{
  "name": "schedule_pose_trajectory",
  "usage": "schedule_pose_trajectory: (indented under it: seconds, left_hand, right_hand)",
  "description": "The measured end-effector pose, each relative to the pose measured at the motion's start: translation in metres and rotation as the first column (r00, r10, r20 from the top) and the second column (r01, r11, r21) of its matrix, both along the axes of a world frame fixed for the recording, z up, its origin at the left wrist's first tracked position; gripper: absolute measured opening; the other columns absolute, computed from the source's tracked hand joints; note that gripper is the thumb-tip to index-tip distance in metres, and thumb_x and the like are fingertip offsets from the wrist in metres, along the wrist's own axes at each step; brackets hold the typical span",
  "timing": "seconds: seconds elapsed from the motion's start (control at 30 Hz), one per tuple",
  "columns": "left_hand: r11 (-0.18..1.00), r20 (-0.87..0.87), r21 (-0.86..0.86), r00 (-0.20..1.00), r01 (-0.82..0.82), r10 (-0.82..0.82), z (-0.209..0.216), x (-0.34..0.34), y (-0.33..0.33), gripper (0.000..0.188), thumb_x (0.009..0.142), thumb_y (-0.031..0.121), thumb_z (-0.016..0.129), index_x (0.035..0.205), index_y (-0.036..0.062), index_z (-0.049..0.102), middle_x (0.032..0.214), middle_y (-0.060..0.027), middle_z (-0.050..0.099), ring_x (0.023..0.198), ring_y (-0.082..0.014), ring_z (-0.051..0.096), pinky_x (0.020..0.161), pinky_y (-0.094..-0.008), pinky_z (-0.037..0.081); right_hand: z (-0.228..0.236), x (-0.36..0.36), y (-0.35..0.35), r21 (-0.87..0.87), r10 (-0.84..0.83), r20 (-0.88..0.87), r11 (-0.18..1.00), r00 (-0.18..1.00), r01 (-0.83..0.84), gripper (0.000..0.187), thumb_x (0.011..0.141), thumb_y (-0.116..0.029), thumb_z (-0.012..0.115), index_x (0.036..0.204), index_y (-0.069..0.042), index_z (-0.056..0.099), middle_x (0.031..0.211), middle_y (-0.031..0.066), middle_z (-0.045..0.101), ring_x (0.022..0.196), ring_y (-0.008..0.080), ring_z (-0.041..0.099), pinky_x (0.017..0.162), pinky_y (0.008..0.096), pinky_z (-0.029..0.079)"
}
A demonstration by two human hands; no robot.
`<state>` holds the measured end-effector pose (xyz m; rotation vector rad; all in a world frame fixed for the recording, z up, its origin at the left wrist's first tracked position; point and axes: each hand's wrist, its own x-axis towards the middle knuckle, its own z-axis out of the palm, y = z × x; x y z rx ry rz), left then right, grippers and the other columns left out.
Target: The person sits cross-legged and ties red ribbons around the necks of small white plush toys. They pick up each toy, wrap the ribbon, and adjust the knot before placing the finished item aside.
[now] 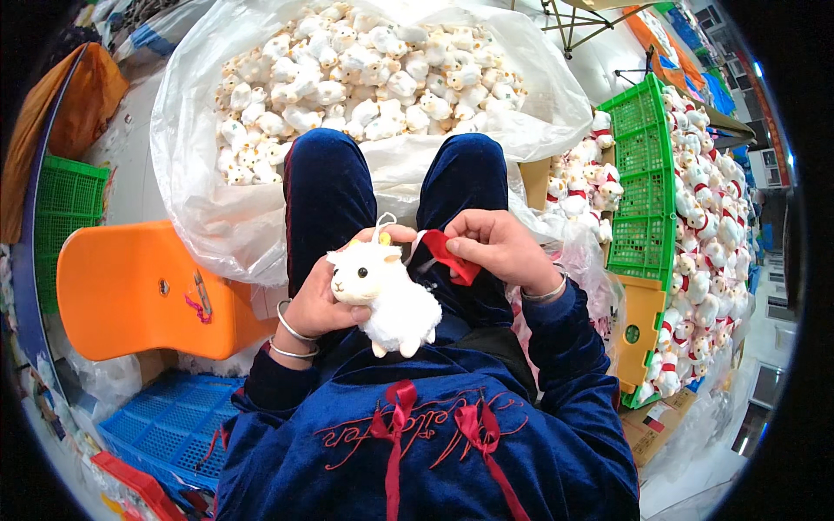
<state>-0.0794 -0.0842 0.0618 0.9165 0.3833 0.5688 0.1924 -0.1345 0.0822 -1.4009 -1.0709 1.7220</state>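
Observation:
My left hand [323, 300] is wrapped round a small white plush sheep [395, 300] above my lap. The toy faces left, with black eyes, stubby feet, small yellow horns and a white hanging loop on its head. Just right of its head, my right hand [502, 247] pinches a small red piece of fabric [453, 258]. A whitish strip runs from the red fabric toward the toy's head; whether it touches the toy I cannot tell.
A big clear plastic bag [187, 165] of white plush toys lies beyond my knees. An orange stool [130, 295] with snips [202, 293] stands left, above a blue crate [174, 425]. At right, a green crate [641, 178] stands beside many toys with red scarves [708, 230].

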Motion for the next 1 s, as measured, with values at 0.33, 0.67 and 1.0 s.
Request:
schedule_pose_trajectory:
  seconds: [0.33,0.67,1.0]
  left_hand:
    - [0.963,-0.301,0.202,0.947,0.177,-0.111,-0.009,0.002,0.010,0.056,0.081,0.012,0.076,0.133,-0.0020,0.061,0.124,-0.0084,0.069,0.112,-0.0138,0.064,0.101,-0.0313,0.049]
    - [0.984,-0.322,0.177,0.944,-0.008,0.066,-0.031,-0.017,0.010,0.050,0.073,0.016,0.075,0.118,-0.0037,0.069,0.110,-0.0077,0.073,0.100,-0.0147,0.069,0.092,-0.0306,0.054]
    - [0.975,-0.368,0.203,0.915,-0.092,0.163,-0.036,-0.029,0.017,0.053,0.074,0.019,0.074,0.121,-0.0045,0.066,0.110,-0.0082,0.073,0.100,-0.0150,0.069,0.092,-0.0312,0.053]
  right_hand:
    - [0.006,-0.013,0.004,-0.060,0.085,-0.149,0.994,0.985,-0.095,0.015,0.101,-0.015,0.067,0.103,0.000,0.068,0.086,-0.0024,0.068,0.075,0.0025,0.059,0.066,0.0194,0.047]
    - [0.001,0.006,-0.002,-0.012,0.090,0.091,0.996,0.992,-0.089,0.017,0.100,-0.016,0.067,0.102,0.000,0.071,0.086,-0.0031,0.066,0.078,0.0031,0.056,0.070,0.0207,0.046]
    - [0.016,0.026,-0.007,-0.054,0.091,0.055,0.995,0.994,-0.088,0.018,0.099,-0.020,0.068,0.095,-0.002,0.069,0.082,-0.0073,0.062,0.073,0.0012,0.050,0.064,0.0200,0.041]
